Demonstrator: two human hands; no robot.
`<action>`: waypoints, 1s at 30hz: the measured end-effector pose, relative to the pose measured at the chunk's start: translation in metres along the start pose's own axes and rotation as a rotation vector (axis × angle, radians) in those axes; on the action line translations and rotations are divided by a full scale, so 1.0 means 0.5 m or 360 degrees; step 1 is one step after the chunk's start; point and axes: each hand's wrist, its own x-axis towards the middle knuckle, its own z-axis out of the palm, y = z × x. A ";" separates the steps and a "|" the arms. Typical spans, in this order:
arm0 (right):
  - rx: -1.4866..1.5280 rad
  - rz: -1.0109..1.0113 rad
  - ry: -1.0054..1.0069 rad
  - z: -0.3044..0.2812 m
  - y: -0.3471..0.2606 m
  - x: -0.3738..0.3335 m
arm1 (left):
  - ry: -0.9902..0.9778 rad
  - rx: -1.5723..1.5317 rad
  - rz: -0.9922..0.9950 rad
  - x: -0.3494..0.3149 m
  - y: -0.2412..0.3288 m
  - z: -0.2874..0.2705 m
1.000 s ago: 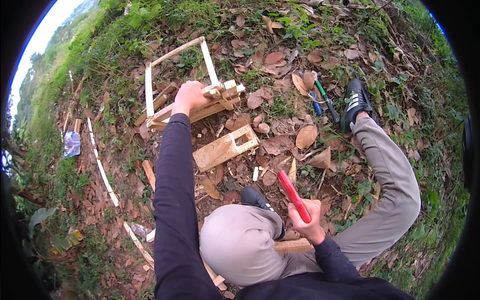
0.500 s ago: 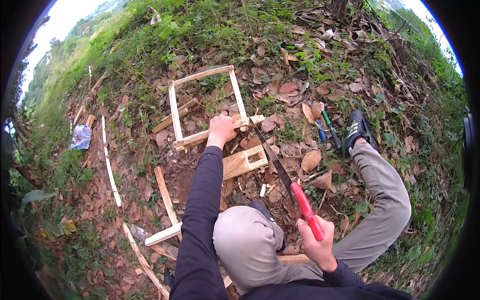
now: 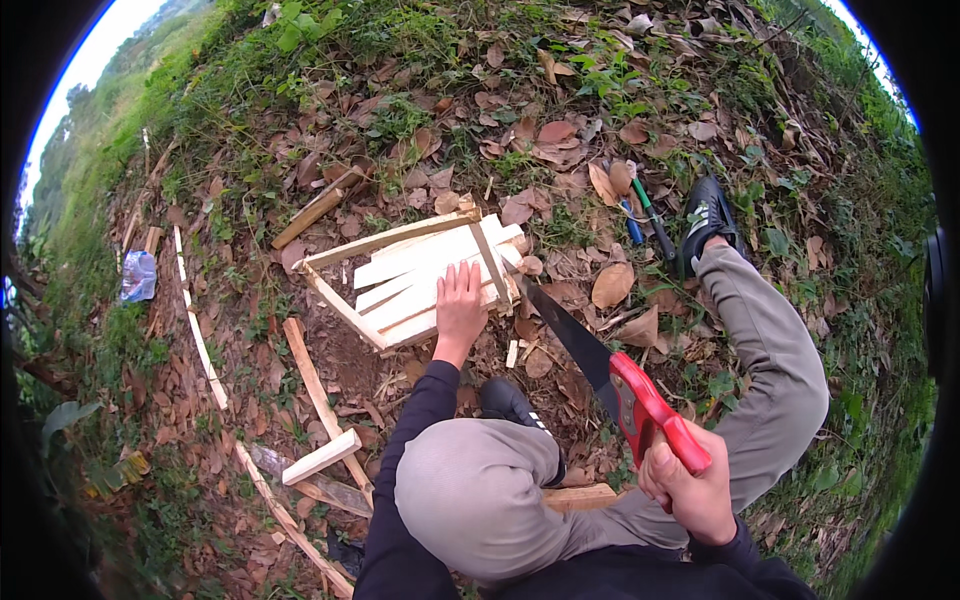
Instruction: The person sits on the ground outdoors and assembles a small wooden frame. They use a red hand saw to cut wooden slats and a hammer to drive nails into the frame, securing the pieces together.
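A light wooden piece with pale slats [image 3: 415, 268] lies tilted on the leafy ground in front of me, an open frame of thin strips [image 3: 342, 308] standing out from it. Flat on the slats rests my left hand [image 3: 460, 308], fingers stretched out. My right hand [image 3: 690, 487] grips the red handle of a hand saw [image 3: 575, 340]. The saw's dark blade slants up and left, its tip end at the right end of the wooden piece; whether the teeth touch wood I cannot tell. Whatever lies beneath the slats is hidden.
A short wood block [image 3: 318, 210] lies beyond the frame. Tools with a green handle [image 3: 647, 208] and a blue handle [image 3: 633, 226] lie beside my right shoe [image 3: 708, 225]. Left are long sticks [image 3: 325, 400], an offcut [image 3: 322, 457] and a plastic bag [image 3: 139, 277].
The wooden piece has turned over toward me, so its slatted face shows. My left hand has gone from gripping a frame bar to lying flat. The saw handle has moved right.
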 end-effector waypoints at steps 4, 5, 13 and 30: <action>-0.0325 0.0029 -0.0156 0.003 -0.059 0.037 | -0.0110 -0.0068 -0.0068 -0.010 0.012 0.004; -0.0300 0.0054 -0.0184 0.007 -0.070 0.038 | -0.0132 -0.0182 -0.0072 -0.010 0.008 0.003; -0.0323 -0.0087 -0.0316 0.105 -0.139 0.122 | -0.0135 0.0079 -0.0189 -0.016 0.014 0.015; -0.0786 -0.0910 -0.0270 0.040 -0.268 0.291 | -0.0251 -0.0055 -0.0233 -0.032 0.026 0.000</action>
